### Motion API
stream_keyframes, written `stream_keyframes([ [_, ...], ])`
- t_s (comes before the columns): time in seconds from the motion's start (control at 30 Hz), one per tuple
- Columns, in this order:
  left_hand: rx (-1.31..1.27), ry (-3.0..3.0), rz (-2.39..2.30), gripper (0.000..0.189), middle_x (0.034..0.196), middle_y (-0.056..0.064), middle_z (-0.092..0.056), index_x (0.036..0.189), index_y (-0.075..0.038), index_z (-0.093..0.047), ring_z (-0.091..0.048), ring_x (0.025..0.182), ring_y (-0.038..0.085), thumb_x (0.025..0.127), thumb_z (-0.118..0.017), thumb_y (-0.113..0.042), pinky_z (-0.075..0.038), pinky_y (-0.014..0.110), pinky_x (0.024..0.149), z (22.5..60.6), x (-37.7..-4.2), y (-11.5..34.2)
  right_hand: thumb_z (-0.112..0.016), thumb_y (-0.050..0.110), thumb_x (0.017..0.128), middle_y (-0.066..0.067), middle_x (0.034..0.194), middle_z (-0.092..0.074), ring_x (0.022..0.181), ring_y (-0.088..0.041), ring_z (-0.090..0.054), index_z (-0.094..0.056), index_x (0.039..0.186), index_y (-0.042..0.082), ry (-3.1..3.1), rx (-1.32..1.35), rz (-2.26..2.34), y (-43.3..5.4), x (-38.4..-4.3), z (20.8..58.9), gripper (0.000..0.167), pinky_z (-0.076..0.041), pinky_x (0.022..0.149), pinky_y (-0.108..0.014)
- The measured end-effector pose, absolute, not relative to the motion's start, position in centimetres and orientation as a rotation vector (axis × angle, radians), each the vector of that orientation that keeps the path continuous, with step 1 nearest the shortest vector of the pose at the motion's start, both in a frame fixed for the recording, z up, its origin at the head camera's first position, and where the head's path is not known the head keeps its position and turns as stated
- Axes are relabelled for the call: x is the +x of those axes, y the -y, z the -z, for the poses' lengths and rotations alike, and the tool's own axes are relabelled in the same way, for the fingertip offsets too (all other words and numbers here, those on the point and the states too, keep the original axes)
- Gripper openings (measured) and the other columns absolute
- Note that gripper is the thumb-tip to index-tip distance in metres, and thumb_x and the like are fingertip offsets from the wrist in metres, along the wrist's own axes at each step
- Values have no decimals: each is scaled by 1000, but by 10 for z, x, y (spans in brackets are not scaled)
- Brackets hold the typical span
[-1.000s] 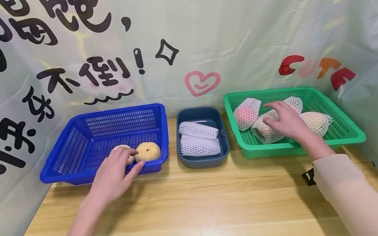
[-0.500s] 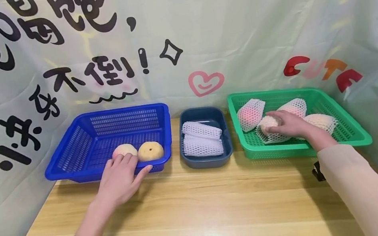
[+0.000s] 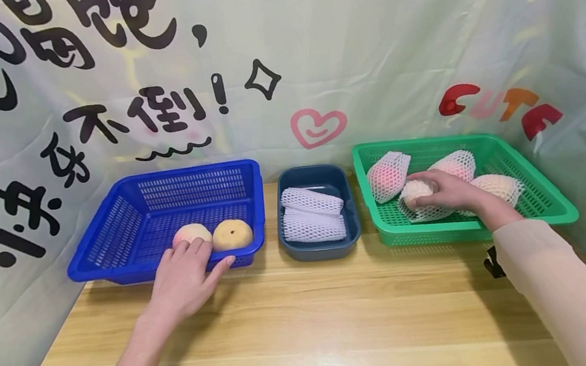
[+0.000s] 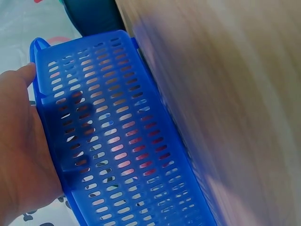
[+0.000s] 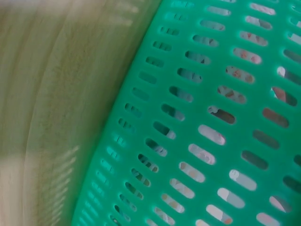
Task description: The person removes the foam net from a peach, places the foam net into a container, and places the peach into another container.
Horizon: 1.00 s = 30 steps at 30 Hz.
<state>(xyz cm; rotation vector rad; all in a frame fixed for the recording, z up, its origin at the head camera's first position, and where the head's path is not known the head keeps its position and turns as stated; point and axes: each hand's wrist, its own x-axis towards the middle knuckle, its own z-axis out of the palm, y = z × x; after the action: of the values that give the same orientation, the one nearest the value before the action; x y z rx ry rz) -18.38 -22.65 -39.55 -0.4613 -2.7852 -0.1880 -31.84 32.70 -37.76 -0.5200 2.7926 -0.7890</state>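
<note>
My left hand (image 3: 185,279) grips the near rim of the blue basket (image 3: 99,269), fingers bent over it in front of a pink-and-cream peach (image 3: 191,233). In the left wrist view its thumb lies at the rim, and the fingers are hidden behind the wall. A round yellow fruit (image 3: 232,234) sits to the peach's right. Inside the green basket (image 3: 549,206), my right hand (image 3: 452,192) holds a pale fruit in white foam netting (image 3: 418,191) between thumb and fingers. Other netted fruits (image 3: 389,177) lie around that hand. The right wrist view shows only the slotted basket wall (image 5: 197,117) and tabletop.
Between the baskets stands a dark blue tub (image 3: 321,250) holding white foam net sleeves (image 3: 314,224). All three containers sit at the back of the wooden table (image 3: 313,324), near a printed cloth backdrop (image 3: 380,39).
My left hand has come down from over the fruit onto the basket rim. My right hand has lowered and taken hold of a netted fruit. Over the last half second both stay nearly still.
</note>
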Motion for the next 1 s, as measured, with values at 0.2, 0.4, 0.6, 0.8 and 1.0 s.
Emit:
stream_keyframes([
  [0.2, -463, 2782, 204, 52, 107, 9, -66, 105, -7, -63, -56, 101, 34, 104, -52, -58, -42, 49, 78, 396, -183, 225, -73, 31, 99, -34, 154, -40, 139, -56, -38, -45, 151, -3, -2803, -506, 803, -327, -315, 374, 68, -37, 104, -74],
  [0.4, -452, 2786, 201, 55, 107, 10, -66, 105, -7, -63, -57, 100, 34, 104, -50, -60, -42, 49, 79, 397, -184, 226, -73, 30, 99, -33, 153, -42, 139, -55, -39, -48, 150, -2, -2837, -512, 822, -324, -314, 371, 66, -36, 105, -73],
  [0.6, -453, 2789, 198, 57, 105, 10, -66, 105, -7, -63, -56, 100, 34, 103, -49, -62, -42, 50, 80, 395, -185, 227, -72, 30, 98, -31, 156, -39, 142, -53, -36, -48, 151, 1, -2900, -441, 914, -323, -306, 365, 65, -36, 105, -74],
  [0.8, -456, 2797, 199, 58, 105, 9, -66, 104, -7, -63, -57, 99, 35, 103, -49, -63, -43, 51, 79, 393, -184, 228, -72, 27, 99, -27, 156, -41, 142, -49, -36, -49, 151, 3, -2957, -442, 1020, -323, -292, 359, 62, -38, 102, -73],
  [1.0, -466, 2805, 210, 58, 105, 8, -65, 104, -7, -64, -57, 99, 34, 103, -49, -63, -43, 52, 80, 392, -182, 228, -73, 32, 98, -25, 157, -41, 143, -50, -35, -49, 153, 8, -3017, -426, 1093, -317, -276, 352, 64, -37, 99, -74],
])
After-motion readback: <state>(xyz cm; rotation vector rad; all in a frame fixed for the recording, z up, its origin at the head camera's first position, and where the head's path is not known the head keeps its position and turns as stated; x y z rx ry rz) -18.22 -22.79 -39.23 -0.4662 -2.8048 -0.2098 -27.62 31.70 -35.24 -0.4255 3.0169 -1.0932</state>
